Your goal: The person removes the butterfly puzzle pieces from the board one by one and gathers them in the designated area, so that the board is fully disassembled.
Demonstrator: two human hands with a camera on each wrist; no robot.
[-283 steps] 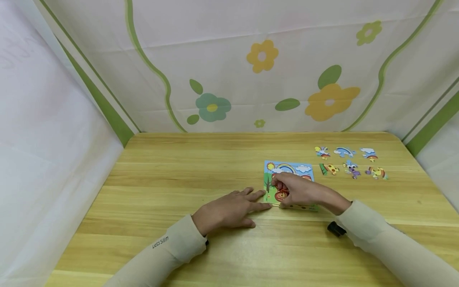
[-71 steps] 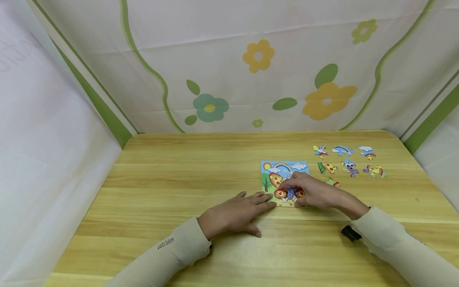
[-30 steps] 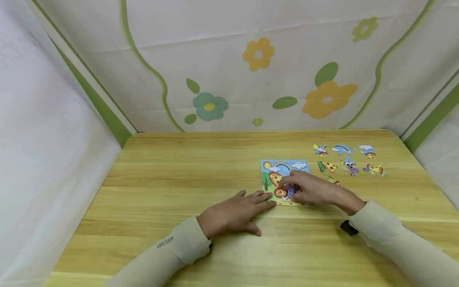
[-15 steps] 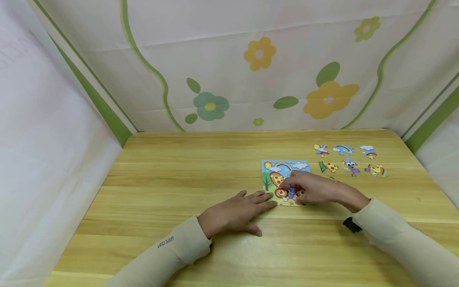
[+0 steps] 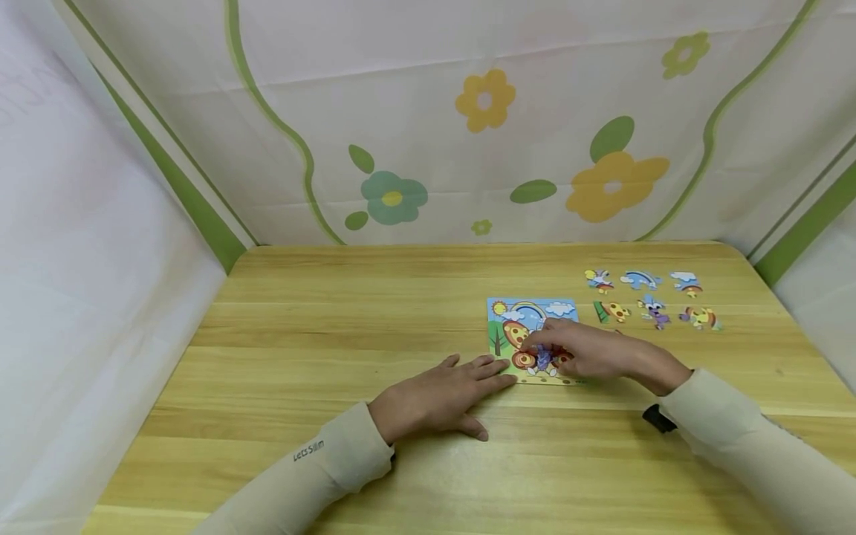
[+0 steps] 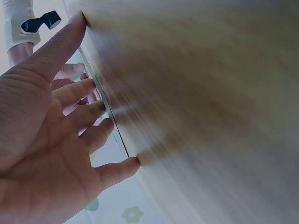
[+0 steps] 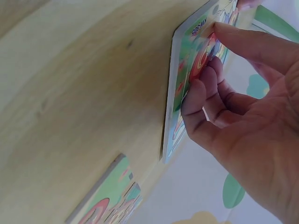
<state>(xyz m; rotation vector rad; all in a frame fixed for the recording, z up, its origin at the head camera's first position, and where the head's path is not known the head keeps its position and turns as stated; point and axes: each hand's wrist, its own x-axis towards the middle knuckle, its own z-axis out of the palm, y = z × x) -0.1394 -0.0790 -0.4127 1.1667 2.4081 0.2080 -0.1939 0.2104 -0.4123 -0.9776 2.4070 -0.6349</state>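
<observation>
The butterfly jigsaw board point(image 5: 498, 327) lies flat on the table. My left hand point(image 5: 441, 394) rests on the tabletop with fingers outstretched, fingertips touching the board's lower left corner. Over the board's lower middle, my right hand point(image 5: 588, 353) curls its thumb and fingers around a puzzle piece with a purple butterfly body point(image 5: 544, 360). In the right wrist view the thumb point(image 7: 229, 35) and bent fingers point(image 7: 194, 100) touch the board's surface; the pinched piece's edges are mostly hidden. One loose puzzle piece point(image 7: 110, 198) lies beside the board, nearly covered by the right arm in the head view.
Several loose puzzle pieces lie in rows at the back right, among them a rainbow piece point(image 5: 642, 280) and a purple character piece point(image 5: 654, 312). The wooden table point(image 5: 334, 319) ends at a white flowered curtain point(image 5: 428, 111); more curtain hangs at both sides.
Since the oldest frame a loose piece has appeared right of the board, and the right hand has shifted right over the purple part. In the last second only slight finger movement shows; the left hand stays.
</observation>
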